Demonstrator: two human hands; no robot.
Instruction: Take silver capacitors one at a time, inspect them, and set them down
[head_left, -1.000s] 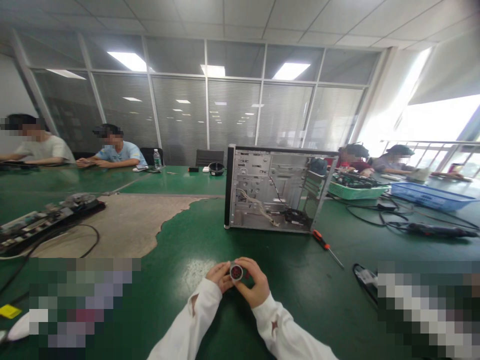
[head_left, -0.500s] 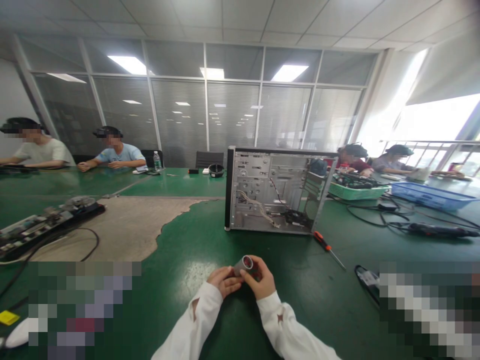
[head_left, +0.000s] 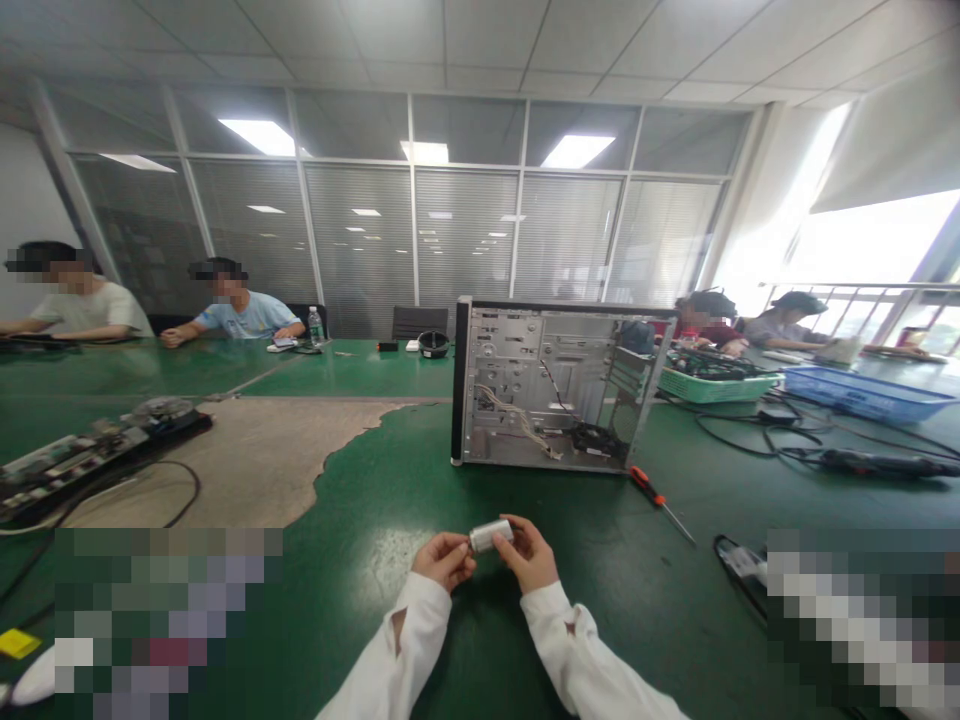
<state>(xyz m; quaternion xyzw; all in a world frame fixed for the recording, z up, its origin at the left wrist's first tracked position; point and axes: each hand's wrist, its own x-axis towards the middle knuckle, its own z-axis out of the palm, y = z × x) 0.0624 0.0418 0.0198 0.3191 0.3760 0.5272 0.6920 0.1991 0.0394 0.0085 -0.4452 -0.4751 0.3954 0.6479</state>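
Note:
Both hands hold a small silver metal cylinder (head_left: 491, 537) above the green table, its long side facing me and lying nearly level. What kind of part it is, I cannot make out. The fingertips of my left hand (head_left: 441, 561) pinch something thin at the left end. My right hand (head_left: 534, 560) grips the right end, with the thumb on the near side. Beyond the hands an open computer case (head_left: 540, 380) stands on the table, with loose wires and a black fan-like part inside.
A screwdriver (head_left: 652, 490) with an orange and black handle lies right of the case. Green (head_left: 716, 390) and blue (head_left: 870, 395) baskets and black cables are farther right. A long circuit assembly (head_left: 97, 450) sits at left on a bare patch. Several people sit around the table.
The cylinder has turned from its hollow end facing me to lying sideways. My left fingers have moved from supporting it to pinching at its left end.

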